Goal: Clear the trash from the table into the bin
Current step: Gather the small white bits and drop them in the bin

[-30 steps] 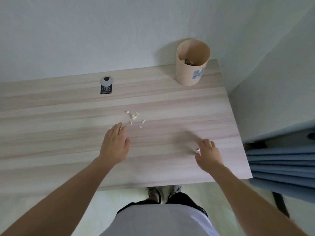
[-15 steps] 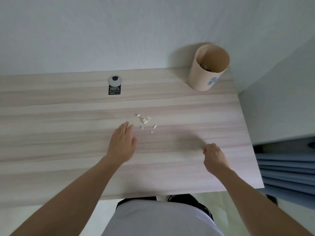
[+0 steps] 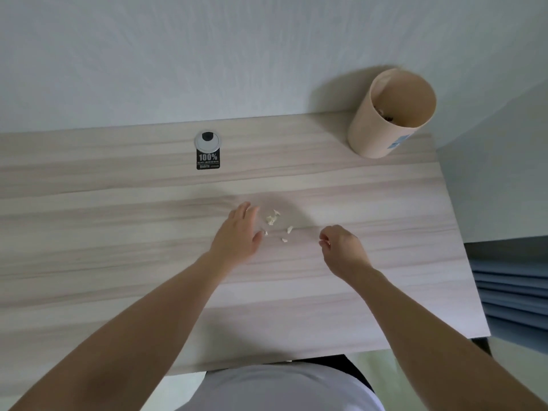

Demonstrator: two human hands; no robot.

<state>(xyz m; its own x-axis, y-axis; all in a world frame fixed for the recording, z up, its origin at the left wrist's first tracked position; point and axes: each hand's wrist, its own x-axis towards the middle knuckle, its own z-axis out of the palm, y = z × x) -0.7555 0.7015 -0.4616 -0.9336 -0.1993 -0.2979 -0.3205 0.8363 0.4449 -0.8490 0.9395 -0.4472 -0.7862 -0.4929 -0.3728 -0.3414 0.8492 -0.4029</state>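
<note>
Several small white scraps (image 3: pixel 271 219) lie in a loose cluster on the pale wooden table (image 3: pixel 118 232). My left hand (image 3: pixel 238 234) rests flat just left of them, fingers straight and close together, its edge almost touching the nearest bits. My right hand (image 3: pixel 341 247) hovers just right of the cluster with fingers curled, and a tiny white scrap (image 3: pixel 321 241) shows pinched at its fingertips. The beige cylindrical bin (image 3: pixel 379 137) stands upright at the table's back right corner with some dark trash at its bottom.
A round grey cable grommet (image 3: pixel 207 140) with a black "100%" sticker (image 3: pixel 208 161) sits near the back edge. The wall runs behind the table. Blue folded fabric (image 3: pixel 516 295) lies past the right edge. My torso is at the front edge.
Both hands moved in toward the scraps. The right hand closed on a white bit near the front right and travelled left; the left hand slid up against the cluster.
</note>
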